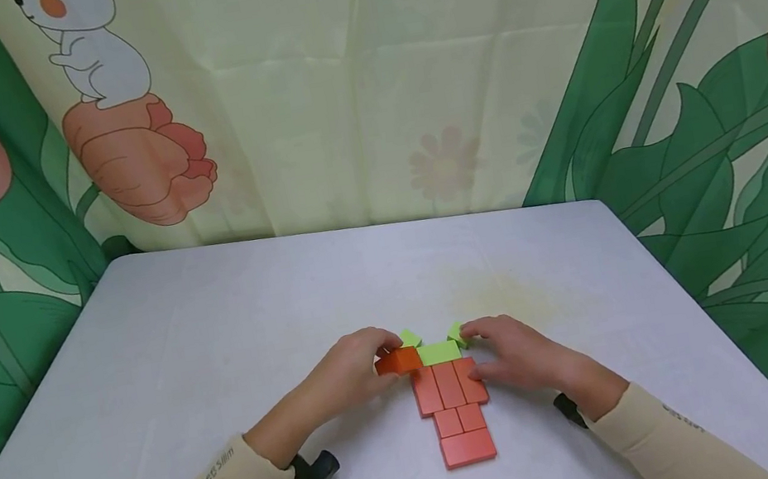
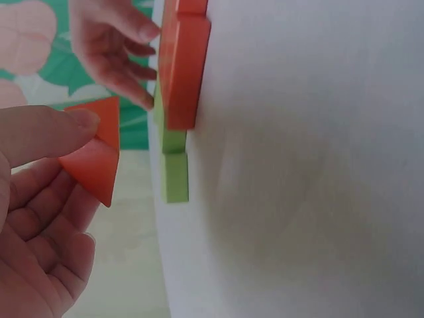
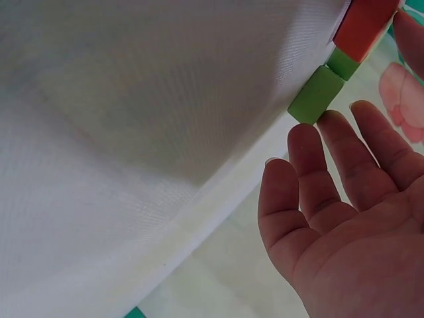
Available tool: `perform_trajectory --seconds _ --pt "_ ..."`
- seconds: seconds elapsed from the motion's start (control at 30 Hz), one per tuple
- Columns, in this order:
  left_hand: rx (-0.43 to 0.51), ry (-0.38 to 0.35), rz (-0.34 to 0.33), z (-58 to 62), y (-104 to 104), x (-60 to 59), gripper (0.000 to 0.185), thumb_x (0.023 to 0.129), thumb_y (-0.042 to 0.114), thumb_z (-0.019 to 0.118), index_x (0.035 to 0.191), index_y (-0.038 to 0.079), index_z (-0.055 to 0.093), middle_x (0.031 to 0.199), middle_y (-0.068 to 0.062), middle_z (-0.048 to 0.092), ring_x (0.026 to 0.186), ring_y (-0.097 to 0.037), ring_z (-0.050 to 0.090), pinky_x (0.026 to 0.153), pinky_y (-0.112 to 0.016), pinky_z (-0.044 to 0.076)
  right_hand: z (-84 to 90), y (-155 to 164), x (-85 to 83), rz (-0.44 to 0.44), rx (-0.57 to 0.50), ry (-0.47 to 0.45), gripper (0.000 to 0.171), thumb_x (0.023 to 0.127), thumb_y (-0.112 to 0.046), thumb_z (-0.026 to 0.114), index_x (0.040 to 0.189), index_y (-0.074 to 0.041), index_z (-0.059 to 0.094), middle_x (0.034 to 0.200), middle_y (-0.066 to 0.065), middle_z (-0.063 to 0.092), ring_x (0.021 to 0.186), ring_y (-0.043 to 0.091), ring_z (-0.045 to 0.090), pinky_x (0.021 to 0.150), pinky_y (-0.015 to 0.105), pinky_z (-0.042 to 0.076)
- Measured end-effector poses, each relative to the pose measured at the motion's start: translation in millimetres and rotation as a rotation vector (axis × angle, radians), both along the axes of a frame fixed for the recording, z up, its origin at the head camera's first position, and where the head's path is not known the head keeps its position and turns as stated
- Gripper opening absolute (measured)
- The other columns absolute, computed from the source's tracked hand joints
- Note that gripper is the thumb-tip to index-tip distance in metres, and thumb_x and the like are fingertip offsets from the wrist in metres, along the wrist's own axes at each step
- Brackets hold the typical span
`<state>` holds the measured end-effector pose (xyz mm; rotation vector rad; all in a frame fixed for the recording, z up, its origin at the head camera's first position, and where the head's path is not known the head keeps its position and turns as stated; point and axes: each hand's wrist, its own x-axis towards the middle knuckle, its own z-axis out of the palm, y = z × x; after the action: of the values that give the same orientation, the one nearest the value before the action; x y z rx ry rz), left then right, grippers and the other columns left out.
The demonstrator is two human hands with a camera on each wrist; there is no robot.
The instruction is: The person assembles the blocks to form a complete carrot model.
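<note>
White tablecloth (image 1: pixel 223 365) is covering the table, w/ a flowered curtain (image 1: pixel 359 84) hanging behind it. Near the front edge, flat blocks are lying in a carrot-like shape: red blocks (image 1: pixel 453 408) are forming the body, long axis running away from the person, wider end at the far side, w/ a green block (image 1: pixel 439 353) lying crosswise on top of that end and two small green triangles (image 1: pixel 410 338) poking out beyond it, left & right. Left hand (image 1: pixel 353 374) is reaching in from the lower left, forearm low over the cloth, fingers curled, pinching an orange triangle block (image 2: pixel 93 156) betw. thumb and fingers; that block is sitting at the left end of the green block, and in the wrist view its point is aiming down toward the palm. Right hand (image 1: pixel 515 353) is coming in from the lower right, fingers nearly straight & relaxed, holding nothing; its fingertips (image 3: pixel 334 119) are right at the right-hand green triangle, and its thumb is lying by the red blocks' right edge — can't tell if touching.
</note>
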<state>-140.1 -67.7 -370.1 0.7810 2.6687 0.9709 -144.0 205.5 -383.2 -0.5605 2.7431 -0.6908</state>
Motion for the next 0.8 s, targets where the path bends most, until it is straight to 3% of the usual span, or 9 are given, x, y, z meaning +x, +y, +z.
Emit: perform_trajectory --seconds 0.2,0.53,0.8 --pt "0.003 0.019 -0.095 1.7 8 15.7 0.034 0.084 0.005 0.080 0.114 0.003 0.066 0.105 -0.003 0.065 0.095 -0.017 0.060 0.082 -0.026 0.052 -0.3 1 -1.0 0.008 -0.004 -0.005 0.052 0.086 -0.018 0.079 0.132 -0.003 0.060 0.134 0.012 0.059 0.125 0.034 0.052 0.102 0.050 0.043" --pt "-0.089 0.033 -0.193 1.2 28 37.4 0.033 0.085 0.012 0.081 0.115 0.011 0.068 0.105 0.006 0.064 0.099 -0.009 0.057 0.089 -0.023 0.048 -0.8 2 -2.8 0.013 -0.020 -0.011 0.051 0.086 -0.018 0.079 0.132 -0.004 0.061 0.133 0.010 0.060 0.124 0.034 0.053 0.101 0.049 0.044" --pt "-0.116 0.131 -0.329 -1.3 40 51.8 0.033 0.084 0.013 0.082 0.115 0.012 0.069 0.106 0.008 0.065 0.099 -0.005 0.056 0.091 -0.019 0.046 -0.4 3 -2.2 0.005 -0.017 -0.020 0.051 0.086 -0.019 0.080 0.131 -0.005 0.061 0.132 0.010 0.060 0.124 0.034 0.053 0.101 0.050 0.044"
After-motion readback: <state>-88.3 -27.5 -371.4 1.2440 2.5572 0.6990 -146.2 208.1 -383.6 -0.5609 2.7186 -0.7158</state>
